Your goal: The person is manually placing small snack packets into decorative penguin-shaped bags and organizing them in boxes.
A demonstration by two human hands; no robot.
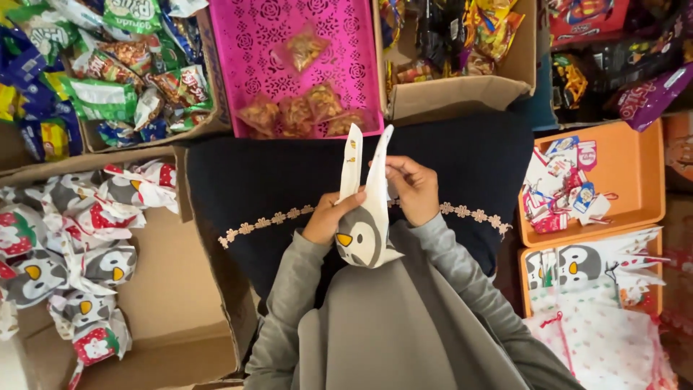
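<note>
Both hands, left hand point(326, 222) and right hand point(413, 189), grip penguin bag point(361, 235) just below pink tray point(249, 54). 2 top flaps upright; loose pinch could spill contents.

Both hands hold a white paper penguin-print treat bag point(363, 231) upright over a dark cloth: the left hand point(326, 220) grips its side, the right hand point(413, 189) pinches one of its two tall ear tips. Filled penguin bags point(72, 253) lie in a cardboard box point(180, 303) at left.
</note>
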